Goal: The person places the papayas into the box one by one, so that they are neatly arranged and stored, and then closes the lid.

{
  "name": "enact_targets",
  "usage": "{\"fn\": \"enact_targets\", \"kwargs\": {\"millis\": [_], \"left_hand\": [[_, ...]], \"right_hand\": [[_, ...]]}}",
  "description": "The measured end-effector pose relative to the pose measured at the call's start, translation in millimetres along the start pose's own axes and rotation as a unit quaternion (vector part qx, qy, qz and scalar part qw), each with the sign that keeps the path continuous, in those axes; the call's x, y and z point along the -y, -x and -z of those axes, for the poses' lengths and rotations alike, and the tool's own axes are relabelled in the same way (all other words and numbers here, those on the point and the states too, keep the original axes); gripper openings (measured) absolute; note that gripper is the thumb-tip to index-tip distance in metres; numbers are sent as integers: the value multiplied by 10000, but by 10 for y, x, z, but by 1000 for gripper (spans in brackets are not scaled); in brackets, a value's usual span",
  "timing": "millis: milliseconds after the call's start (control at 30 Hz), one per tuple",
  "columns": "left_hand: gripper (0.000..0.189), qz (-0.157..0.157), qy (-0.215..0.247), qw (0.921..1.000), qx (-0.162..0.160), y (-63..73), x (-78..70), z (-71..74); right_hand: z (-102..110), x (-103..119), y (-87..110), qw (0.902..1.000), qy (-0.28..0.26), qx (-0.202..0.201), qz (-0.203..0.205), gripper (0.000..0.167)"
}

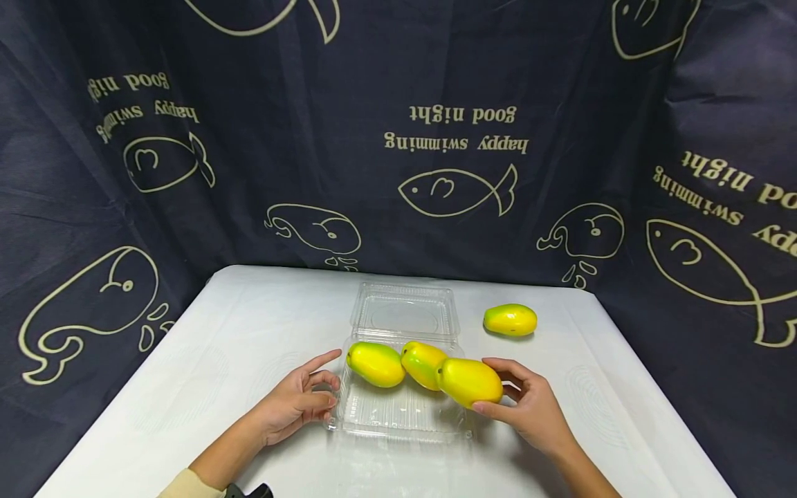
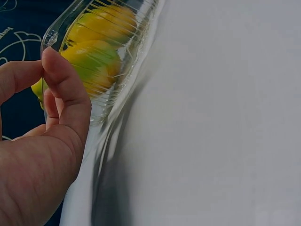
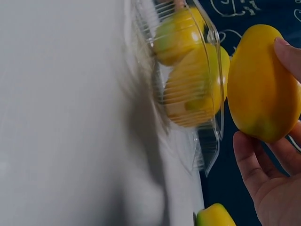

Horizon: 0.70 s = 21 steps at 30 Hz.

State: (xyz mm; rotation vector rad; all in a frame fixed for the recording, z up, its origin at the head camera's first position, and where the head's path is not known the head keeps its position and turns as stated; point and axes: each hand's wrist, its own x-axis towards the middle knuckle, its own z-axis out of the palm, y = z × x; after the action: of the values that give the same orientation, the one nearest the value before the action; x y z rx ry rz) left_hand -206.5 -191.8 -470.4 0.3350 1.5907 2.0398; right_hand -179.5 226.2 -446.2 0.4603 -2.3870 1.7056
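My right hand holds a yellow mango between thumb and fingertips, raised over the right side of a clear plastic clamshell box. Two yellow-green mangoes lie in the box: a left mango and a middle mango, partly covered by the held one in the head view. At the box's left edge is my left hand; in the left wrist view its thumb and a finger pinch the rim. The box's lid lies folded back, away from me.
Another yellow-green mango lies on the white tabletop, right of the lid. A dark curtain with fish prints and lettering stands behind the table and along both sides.
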Motion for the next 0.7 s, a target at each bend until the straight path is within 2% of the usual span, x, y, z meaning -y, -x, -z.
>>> {"fn": "enact_targets", "kwargs": {"millis": [400,700], "left_hand": [[92,-13,39,10000,50,-3,9,6],[92,-51,25,10000,64,-7,11,11]], "right_hand": [[-108,84,-48,9999,-3,130,-44,57],[-179,112,-82,9997,-50,192,136,58]]}}
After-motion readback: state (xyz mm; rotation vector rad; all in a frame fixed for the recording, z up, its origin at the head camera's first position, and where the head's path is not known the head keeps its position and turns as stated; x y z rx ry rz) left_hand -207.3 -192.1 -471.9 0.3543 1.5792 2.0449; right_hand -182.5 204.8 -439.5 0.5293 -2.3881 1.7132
